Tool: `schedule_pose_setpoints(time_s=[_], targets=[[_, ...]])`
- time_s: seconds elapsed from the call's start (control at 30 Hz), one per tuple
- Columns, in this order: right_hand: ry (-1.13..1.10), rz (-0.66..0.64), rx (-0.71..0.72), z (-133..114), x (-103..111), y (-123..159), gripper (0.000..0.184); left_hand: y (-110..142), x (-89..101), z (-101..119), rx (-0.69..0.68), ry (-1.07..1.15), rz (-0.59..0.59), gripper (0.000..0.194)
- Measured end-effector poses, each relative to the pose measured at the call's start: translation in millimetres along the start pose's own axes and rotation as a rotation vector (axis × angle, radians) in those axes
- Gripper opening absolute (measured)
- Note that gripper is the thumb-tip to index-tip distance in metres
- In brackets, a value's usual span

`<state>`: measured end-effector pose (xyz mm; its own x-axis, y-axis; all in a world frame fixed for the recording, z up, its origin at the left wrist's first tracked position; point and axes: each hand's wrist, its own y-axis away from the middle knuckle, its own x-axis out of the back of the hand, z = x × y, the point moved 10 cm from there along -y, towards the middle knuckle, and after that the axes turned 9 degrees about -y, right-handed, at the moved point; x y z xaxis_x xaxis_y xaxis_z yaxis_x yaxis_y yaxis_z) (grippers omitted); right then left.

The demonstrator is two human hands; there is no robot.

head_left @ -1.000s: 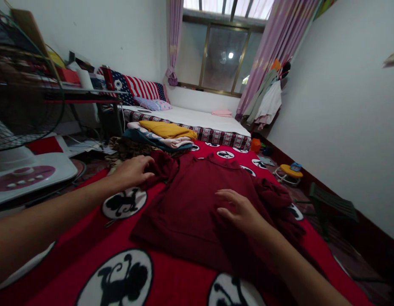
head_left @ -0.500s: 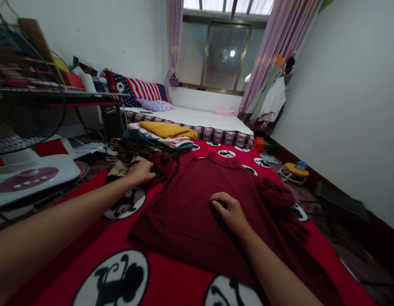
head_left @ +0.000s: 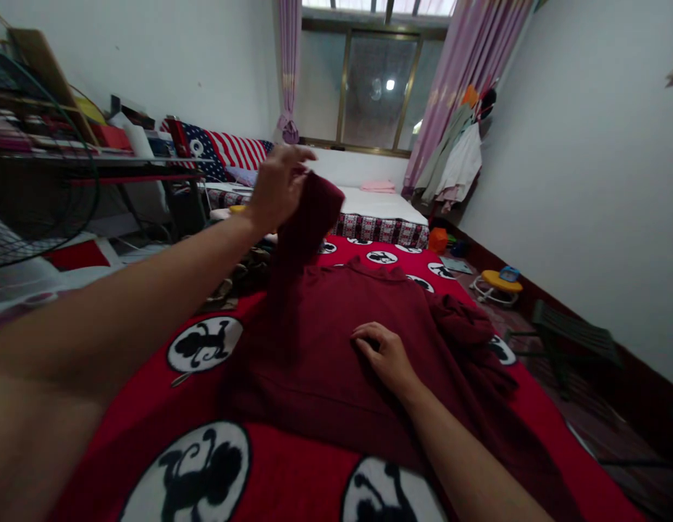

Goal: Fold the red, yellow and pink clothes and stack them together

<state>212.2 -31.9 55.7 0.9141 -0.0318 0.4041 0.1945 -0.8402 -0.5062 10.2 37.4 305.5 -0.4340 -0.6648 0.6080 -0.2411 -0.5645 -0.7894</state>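
Note:
A maroon sweatshirt [head_left: 336,341] lies spread on a red blanket [head_left: 293,471] printed with black monkey figures in white circles. My left hand [head_left: 282,185] is raised, its fingers closed on the cuff end of the left-side sleeve [head_left: 309,217], which hangs down to the body of the garment. My right hand [head_left: 388,359] rests on the middle of the sweatshirt, fingers lightly bent and thumb apart, gripping nothing. On the right the other sleeve [head_left: 467,326] lies bunched up.
Camouflage-patterned cloth [head_left: 222,293] and a folded clothes pile, mostly behind my left arm, lie at the far left. A fan [head_left: 37,181] and a cluttered desk [head_left: 151,161] stand left. To the right are a yellow stool [head_left: 500,281] and a dark folding stool [head_left: 573,330]. A bed [head_left: 380,203] is behind.
My left hand has lifted the left-side sleeve off the blanket, up and to the right. My right hand has stayed on the sweatshirt. The view has shifted slightly.

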Motion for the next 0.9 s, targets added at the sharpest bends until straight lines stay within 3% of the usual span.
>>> schedule_pose_setpoints(time_s=[0.03,0.1,0.17,0.2,0.27,0.37,0.47,0.57,0.67,0.73,0.9], targets=[[0.006,0.003,0.009,-1.6,0.8,0.9,0.012,6.9,-7.3,27.1,-0.102,0.166,0.014,0.046],[0.023,0.011,0.034,-6.2,2.6,3.0,0.012,30.5,-29.3,72.8,-0.293,0.334,-0.07,0.053],[0.04,-0.001,0.06,-11.2,1.8,5.1,0.013,63.2,-54.8,97.0,-0.419,0.346,-0.229,0.045],[0.047,-0.013,0.072,-13.3,0.4,5.9,0.013,79.7,-66.0,97.6,-0.431,0.318,-0.304,0.039],[0.058,-0.031,0.086,-15.2,-2.3,6.7,0.015,109.2,-83.8,77.2,-0.358,0.202,-0.436,0.031],[0.093,0.003,0.084,-12.3,-0.5,6.0,0.018,148.3,-98.0,14.5,-0.11,-0.056,-0.639,0.035],[0.177,0.068,0.067,-7.4,6.6,4.3,0.022,188.4,-98.0,-40.3,0.087,-0.219,-0.852,0.053],[0.366,0.122,0.07,-7.3,14.8,1.3,0.035,220.4,-90.2,-69.6,0.197,-0.236,-0.955,0.062],[0.622,0.125,0.06,-5.1,19.2,-4.6,0.044,245.6,-87.6,-82.1,0.251,-0.144,-1.014,0.056],[0.766,0.095,0.023,2.9,21.0,-9.3,0.04,259.8,-90.4,-83.8,0.27,-0.035,-1.073,0.052],[0.941,0.021,-0.102,27.5,34.8,-21.2,0.035,262.7,-90.1,-64.6,0.371,0.404,-1.116,0.043]])
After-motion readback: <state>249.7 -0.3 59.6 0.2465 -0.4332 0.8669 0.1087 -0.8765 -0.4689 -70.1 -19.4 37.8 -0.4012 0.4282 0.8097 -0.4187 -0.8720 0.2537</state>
